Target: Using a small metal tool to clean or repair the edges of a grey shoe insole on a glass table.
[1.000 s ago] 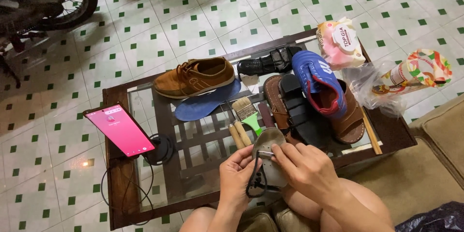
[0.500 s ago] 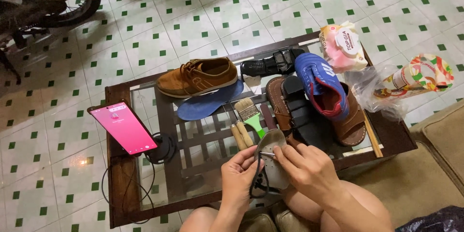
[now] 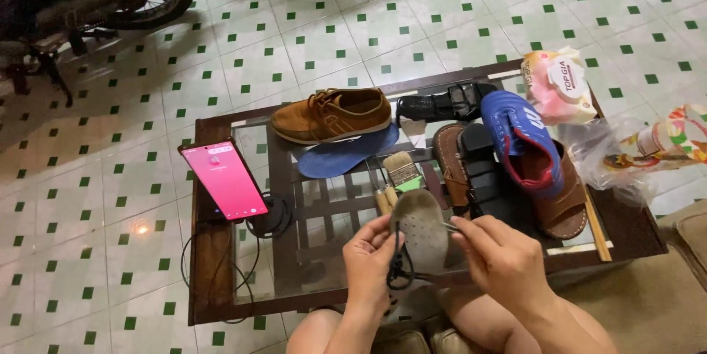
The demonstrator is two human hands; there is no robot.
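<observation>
Insole [image 3: 426, 230], grey and perforated, sits held upright between both hands just above the near edge of the desk [image 3: 213, 280]. Left hand [image 3: 372, 262] grips its left edge, fingers curled and pressed on it, with a dark cord or lace [image 3: 398, 271] dangling from the same grip. Right hand [image 3: 504, 258] pinches a thin metal tool [image 3: 449, 226], needle or awl, can't tell which, tip touching the insole. Just behind: paintbrush [image 3: 401, 170], blue insole [image 3: 346, 159], brown shoe [image 3: 333, 113]. To the right, blue football boot [image 3: 523, 140] lies on brown sandals [image 3: 560, 203]; black shoe [image 3: 442, 103] and wipes pack [image 3: 557, 85] beyond. Phone with pink screen [image 3: 224, 179] stands propped at left. Risk, judged: the tool tip could slip off the flexing insole toward the left fingers, or the loose cord could snag.
</observation>
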